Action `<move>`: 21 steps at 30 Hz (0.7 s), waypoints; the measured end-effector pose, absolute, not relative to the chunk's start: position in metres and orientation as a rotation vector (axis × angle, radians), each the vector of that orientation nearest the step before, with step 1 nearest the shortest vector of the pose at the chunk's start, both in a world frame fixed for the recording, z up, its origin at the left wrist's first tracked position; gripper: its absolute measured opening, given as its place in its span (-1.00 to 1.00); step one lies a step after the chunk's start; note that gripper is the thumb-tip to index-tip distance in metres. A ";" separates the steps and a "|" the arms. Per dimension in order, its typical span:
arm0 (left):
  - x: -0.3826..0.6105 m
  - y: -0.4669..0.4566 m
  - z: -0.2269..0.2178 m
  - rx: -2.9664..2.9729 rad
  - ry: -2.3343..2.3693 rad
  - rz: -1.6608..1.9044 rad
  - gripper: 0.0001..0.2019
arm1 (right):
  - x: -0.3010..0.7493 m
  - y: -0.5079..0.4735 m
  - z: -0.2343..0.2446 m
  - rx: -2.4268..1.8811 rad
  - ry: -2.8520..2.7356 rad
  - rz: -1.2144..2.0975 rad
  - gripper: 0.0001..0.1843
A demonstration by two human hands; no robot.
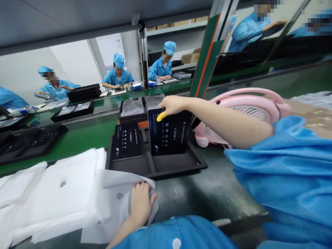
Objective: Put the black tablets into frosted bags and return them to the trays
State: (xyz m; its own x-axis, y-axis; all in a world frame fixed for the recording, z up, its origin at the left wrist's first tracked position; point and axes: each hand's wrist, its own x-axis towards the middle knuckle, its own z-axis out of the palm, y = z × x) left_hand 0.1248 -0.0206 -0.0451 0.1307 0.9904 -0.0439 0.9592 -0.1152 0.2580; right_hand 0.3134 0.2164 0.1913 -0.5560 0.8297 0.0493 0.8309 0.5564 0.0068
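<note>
My right hand [173, 105] grips the top edge of a dark tablet-like device [168, 133], standing it upright in the right compartment of a black tray [155, 166]. A yellow finger cot covers one fingertip. A second dark device [128, 141] lies flat in the tray's left compartment. My left hand [140, 202] presses down on a white foam bag [116, 200] at the near edge, its fingers curled over the bag's top edge.
A pile of white foam bags [52, 193] spreads to the left. A pink fan [246, 110] sits right of the tray. Black trays [74, 110] line the green conveyor [85, 133]. Several people in blue coats and caps work across the line.
</note>
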 end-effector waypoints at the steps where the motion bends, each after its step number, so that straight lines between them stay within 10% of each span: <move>1: 0.126 -0.020 -0.044 2.180 1.946 0.193 -0.78 | 0.321 0.207 0.193 -1.449 -2.684 -0.069 -0.39; 21: 0.079 -0.028 -0.031 1.139 1.676 1.334 -0.70 | 0.335 0.012 0.059 -1.092 -1.140 0.824 -0.54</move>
State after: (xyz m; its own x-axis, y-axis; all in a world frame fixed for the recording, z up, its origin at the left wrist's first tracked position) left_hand 0.0787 -0.0285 -0.0313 -0.3681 0.9298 -0.0005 0.2086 0.0831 0.9745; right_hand 0.3351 0.0119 0.0591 0.2457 0.9271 0.2831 0.0217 0.2868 -0.9578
